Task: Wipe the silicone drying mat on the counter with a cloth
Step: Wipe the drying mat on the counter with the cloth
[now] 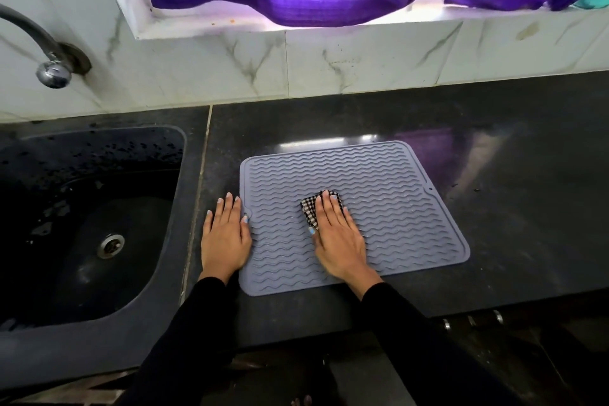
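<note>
cloth [309, 208] under right grip [336, 234], mid-mat [395, 194]

A home kitchen: sink [89, 224], tap [49, 66] (granite counter [494, 208]).

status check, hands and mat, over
Left hand flat at mat edge. Right hand presses cloth mid-mat. Nothing in the way.

Dark speckled bench [494, 175], glossy, sink [82, 208] set into its left part. Grey ribbed mat [395, 208] lies flat on it, left hand [225, 234] resting beside mat's left edge
</note>
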Demonstrator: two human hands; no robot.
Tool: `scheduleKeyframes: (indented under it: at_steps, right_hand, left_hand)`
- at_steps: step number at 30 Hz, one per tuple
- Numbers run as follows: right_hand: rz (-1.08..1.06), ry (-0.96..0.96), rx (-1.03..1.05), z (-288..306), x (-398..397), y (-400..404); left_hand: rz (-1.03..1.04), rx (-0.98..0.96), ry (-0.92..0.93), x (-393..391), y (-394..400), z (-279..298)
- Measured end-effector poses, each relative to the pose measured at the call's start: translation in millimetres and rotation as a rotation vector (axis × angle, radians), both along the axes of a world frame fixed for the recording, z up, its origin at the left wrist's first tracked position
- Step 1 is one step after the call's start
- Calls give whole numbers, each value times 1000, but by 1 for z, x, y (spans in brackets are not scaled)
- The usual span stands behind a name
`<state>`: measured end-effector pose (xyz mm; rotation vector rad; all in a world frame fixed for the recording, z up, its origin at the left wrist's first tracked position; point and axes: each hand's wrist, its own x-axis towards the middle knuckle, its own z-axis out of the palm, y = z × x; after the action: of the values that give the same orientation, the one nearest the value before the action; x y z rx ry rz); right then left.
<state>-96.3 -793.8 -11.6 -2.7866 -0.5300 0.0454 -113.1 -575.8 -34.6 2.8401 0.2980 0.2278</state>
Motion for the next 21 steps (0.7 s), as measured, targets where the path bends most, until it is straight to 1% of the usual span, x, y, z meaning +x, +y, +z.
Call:
scheduleKeyframes:
  at_steps: [1, 2, 3, 5, 6, 7, 8, 9, 10, 13, 15, 16, 17, 18, 21]
  right_hand:
    - [6, 34, 51, 2, 2, -2]
    - [-15, 101, 171, 3, 7, -3]
    - [-93, 205, 371, 7, 11, -5]
    - [-340, 459, 927, 22, 21, -7]
    - [-461, 541, 1193, 31, 26, -8]
    - [-543, 572, 1356, 36, 30, -9]
    - [-564, 565, 1392, 41, 33, -8]
    - [-534, 522, 1318, 44, 34, -4]
    - [-475, 467, 1196, 46, 31, 2]
    - [-213, 265, 639, 27, 16, 27]
    - [-34, 24, 243, 3, 4, 39]
    - [20, -77, 109, -3, 1, 42]
    - [47, -127, 47, -5, -1, 43]
    - [53, -135, 27, -6, 0, 43]
    - [58, -88, 20, -8, 7, 41]
  left_hand:
    - [-4, -3, 2, 0, 0, 1]
    - [-9, -9, 8, -1, 0, 1]
    - [-12, -21, 20, -1, 0, 2]
    - [-19, -64, 42, 0, 3, 4]
    - [-26, -89, 49, 0, 4, 5]
    - [-33, -104, 53, 0, 6, 6]
    - [-37, -106, 55, 0, 7, 7]
    - [-37, -98, 54, 0, 7, 7]
    - [-36, -88, 50, 0, 7, 6]
    - [-35, -50, 27, -2, 6, 2]
    - [-30, -28, 17, -2, 5, -1]
    - [-27, -18, 18, -2, 5, -3]
    - [-25, -9, 22, -1, 5, -3]
    - [-24, -1, 22, -1, 4, -4]
    - [-20, 9, 24, 0, 4, -5]
